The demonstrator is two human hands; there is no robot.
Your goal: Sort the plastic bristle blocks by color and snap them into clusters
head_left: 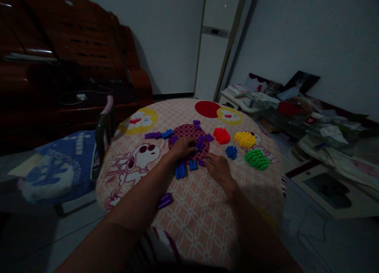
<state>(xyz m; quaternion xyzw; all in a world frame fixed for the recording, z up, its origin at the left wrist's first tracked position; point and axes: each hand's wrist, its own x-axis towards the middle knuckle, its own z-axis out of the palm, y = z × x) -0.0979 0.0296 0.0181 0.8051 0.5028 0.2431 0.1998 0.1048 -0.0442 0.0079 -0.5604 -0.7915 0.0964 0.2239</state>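
My left hand [184, 147] reaches over the dark red checked circle on the cloth, its fingers curled down beside purple and blue plastic blocks [200, 142]. What those fingers hold, if anything, is hidden. To the right, the fingers of my right hand [218, 168] close on a small purple block [201, 162] at the circle's lower edge. Joined blue blocks [180, 172] and another blue pair [193, 165] lie just in front of my left hand. A purple and blue row [160, 135] extends leftward, and purple blocks [196, 124] sit at the back.
Piles of red [222, 135], yellow [245, 139], blue [231, 152] and green pieces [257, 159] stand on the right of the round table [231, 213]. A purple block [164, 201] lies near my left forearm. A chair [103, 134] is at left, a cluttered glass shelf [284, 115] at right.
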